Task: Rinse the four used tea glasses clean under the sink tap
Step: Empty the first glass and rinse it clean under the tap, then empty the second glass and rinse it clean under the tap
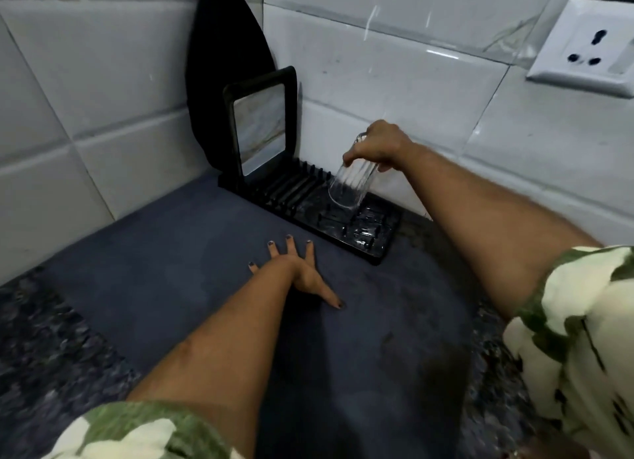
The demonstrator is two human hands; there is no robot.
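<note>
1. The right hand (379,145) grips a clear tea glass (348,184) upside down, tilted, its rim just above the black drying rack (374,249).
2. The left hand (296,270) lies flat, fingers spread, on the grey mat (171,253) on the counter (41,338).
3. I see no writing anywhere.

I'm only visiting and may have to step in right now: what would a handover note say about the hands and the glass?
Right hand: grips a clear tea glass by its base, mouth down and tilted, over the black drying rack by the tiled wall.
Left hand: open, fingers spread flat on the dark mat.
Done: nothing confirmed; no other glass shows on the rack.
Left: set this glass down. Other glasses, sink and tap are out of view.
</note>
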